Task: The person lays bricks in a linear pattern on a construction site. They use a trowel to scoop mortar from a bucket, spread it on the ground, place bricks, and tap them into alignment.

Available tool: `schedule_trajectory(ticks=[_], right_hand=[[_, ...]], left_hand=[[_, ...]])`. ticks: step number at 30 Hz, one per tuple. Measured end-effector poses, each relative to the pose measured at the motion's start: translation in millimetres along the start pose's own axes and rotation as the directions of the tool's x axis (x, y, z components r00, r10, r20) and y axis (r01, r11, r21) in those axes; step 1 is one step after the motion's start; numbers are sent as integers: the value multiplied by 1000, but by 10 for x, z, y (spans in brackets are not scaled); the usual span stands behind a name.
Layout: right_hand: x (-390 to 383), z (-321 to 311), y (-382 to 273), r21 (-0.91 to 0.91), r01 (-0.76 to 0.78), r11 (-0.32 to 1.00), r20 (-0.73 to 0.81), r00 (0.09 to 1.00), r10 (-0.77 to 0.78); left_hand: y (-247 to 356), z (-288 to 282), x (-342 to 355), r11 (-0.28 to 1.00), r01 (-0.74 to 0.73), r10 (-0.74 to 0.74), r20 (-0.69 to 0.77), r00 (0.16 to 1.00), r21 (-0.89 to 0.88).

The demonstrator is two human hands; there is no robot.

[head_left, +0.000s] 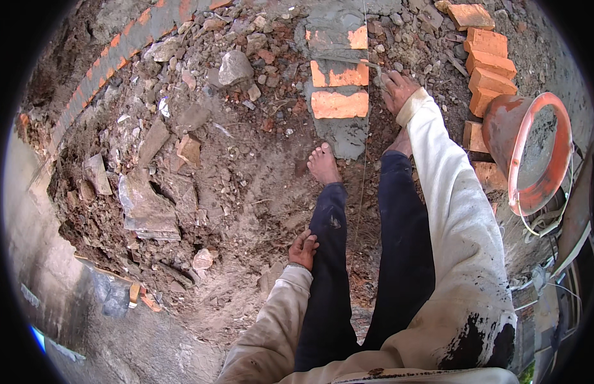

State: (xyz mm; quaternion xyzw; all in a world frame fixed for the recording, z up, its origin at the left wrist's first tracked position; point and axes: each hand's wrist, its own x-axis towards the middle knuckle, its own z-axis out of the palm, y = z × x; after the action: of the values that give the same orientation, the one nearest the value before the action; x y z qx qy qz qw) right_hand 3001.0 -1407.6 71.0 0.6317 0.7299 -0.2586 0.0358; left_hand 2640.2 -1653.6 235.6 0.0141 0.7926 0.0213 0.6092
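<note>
My right hand (398, 91) is closed round the handle of a trowel. The trowel's thin grey blade (345, 60) reaches left across a short row of orange bricks bedded in grey mortar. The nearest brick (340, 105) lies just left of this hand, and wet mortar (342, 137) spreads from it toward my feet. A taut string (365, 147) runs along the right side of the row. My left hand (303, 249) rests against my left trouser leg, its fingers curled together, with nothing visible in them.
An orange bucket (514, 137) of grey mortar leans at the right. Loose bricks (492, 63) stand in a line beyond it. Rubble and stones (235, 68) cover the ground at left. A mortared brick course (111, 57) curves along the far left.
</note>
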Motion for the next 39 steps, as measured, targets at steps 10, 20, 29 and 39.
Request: schedule_trajectory(ticks=[10, 20, 29, 39], right_hand=[[-649, -105, 10, 44, -32, 998, 57, 998, 30], [-2845, -2766, -88, 121, -797, 592, -293, 541, 788], [-2823, -2303, 1248, 735, -677, 39, 389, 468, 793], [-2854, -2080, 628, 940, -291, -181, 294, 414, 861]], left_hand=[[120, -84, 99, 997, -71, 69, 67, 995, 25], [398, -470, 4, 973, -199, 182, 142, 973, 113], [617, -295, -158, 939, -255, 225, 149, 963, 229], [432, -14, -352, 952, -226, 184, 208, 961, 205]])
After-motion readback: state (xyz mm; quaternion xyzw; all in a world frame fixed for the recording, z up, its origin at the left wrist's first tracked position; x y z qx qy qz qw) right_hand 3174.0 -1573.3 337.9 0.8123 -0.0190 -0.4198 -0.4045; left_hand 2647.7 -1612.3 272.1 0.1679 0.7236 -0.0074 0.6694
